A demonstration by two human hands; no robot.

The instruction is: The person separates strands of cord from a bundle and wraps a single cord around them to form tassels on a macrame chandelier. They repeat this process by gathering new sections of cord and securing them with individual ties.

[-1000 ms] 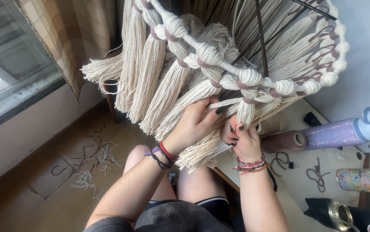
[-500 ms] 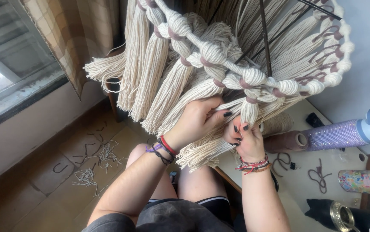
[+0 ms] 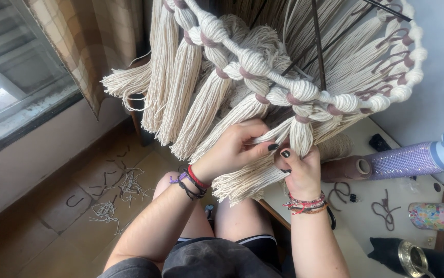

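At the frame's centre, the left hand [image 3: 232, 149] pinches cream cord strands [image 3: 271, 138] between thumb and fingers, closed on them. Just right, the right hand [image 3: 300, 170] clamps shut around one tassel [image 3: 300, 138] hanging from the wrapped hoop [image 3: 304, 92]. The tassel looks mid-assembly; binding it likely calls for a steady hold. Further off, lower right, thread cones [image 3: 345, 167] lie on the white table [image 3: 366, 226].

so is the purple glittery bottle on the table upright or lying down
Lying down. The purple glittery bottle rests on its side on the table, its pale blue cap pointing right.
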